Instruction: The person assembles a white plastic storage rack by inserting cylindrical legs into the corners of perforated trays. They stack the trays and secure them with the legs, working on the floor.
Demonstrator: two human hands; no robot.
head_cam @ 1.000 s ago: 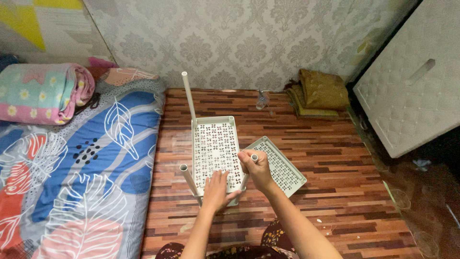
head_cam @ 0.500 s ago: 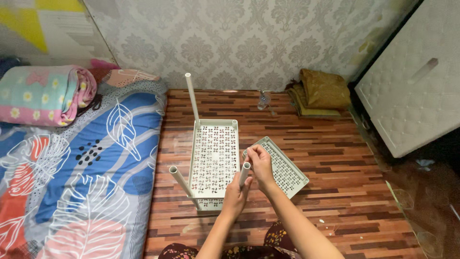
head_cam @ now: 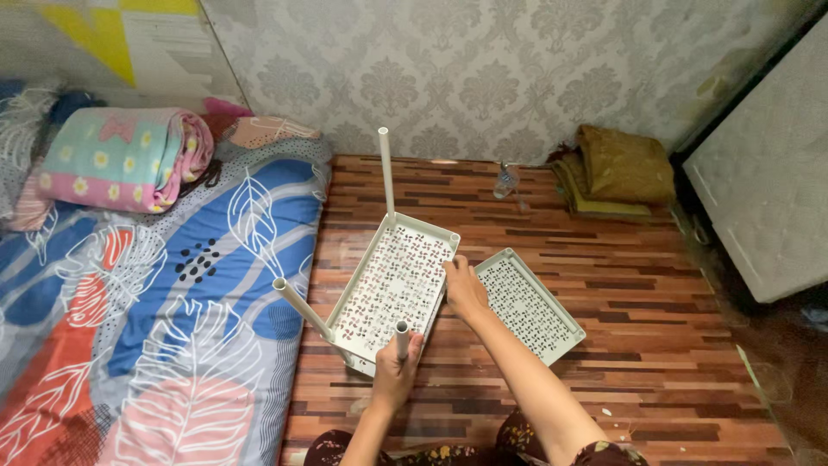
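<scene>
Head view: left hand [head_cam: 394, 373] grips a white tube [head_cam: 402, 340] at the perforated tray [head_cam: 392, 280] on the floor; right hand [head_cam: 464, 287] clasps its rim (light, stiff plastic, likely best held by edges).

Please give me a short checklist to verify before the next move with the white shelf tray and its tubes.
1. Left hand grips the near tube: ok.
2. Right hand steadies the tray at its right edge: ok.
3. Near tube fully seated in its corner socket: cannot tell.
4. Far tube and left tube stand in their corners: ok.
5. Fourth corner has a tube: not ok.
6. Second tray lies apart on the floor: ok.
</scene>
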